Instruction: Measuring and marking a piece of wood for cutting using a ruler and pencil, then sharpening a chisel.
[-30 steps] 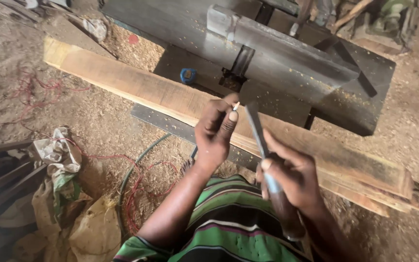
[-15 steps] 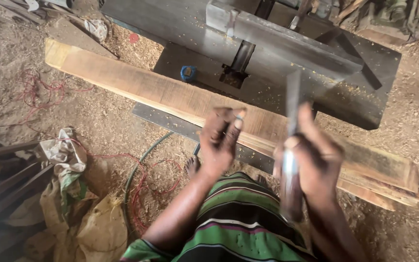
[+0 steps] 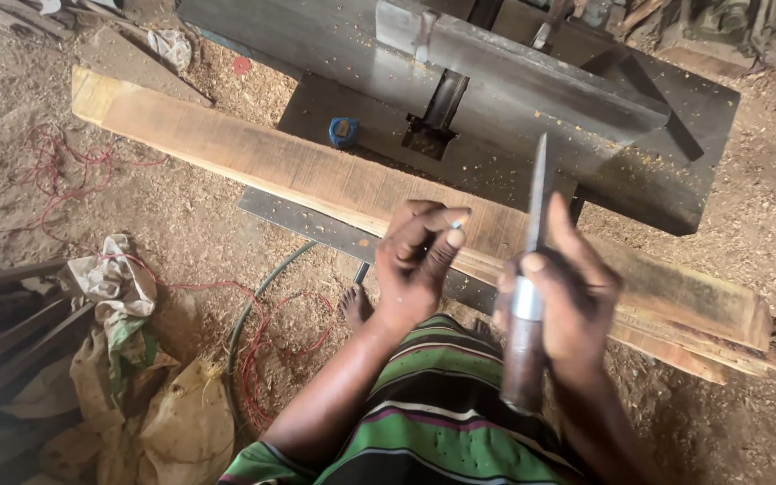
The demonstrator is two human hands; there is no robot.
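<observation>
While gripping a chisel (image 3: pixel 528 296) upright, blade toward twelve o'clock, right hand (image 3: pixel 560 296) closed on its handle for control. Left hand (image 3: pixel 417 260), at nine o'clock of it, pinching a small pencil (image 3: pixel 456 221) over the plank (image 3: pixel 253 162), ready for marking.

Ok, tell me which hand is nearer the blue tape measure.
Left. The left hand hovers over the plank, below-right of the tape measure; the right hand, gripping a chisel, is farther right.
</observation>
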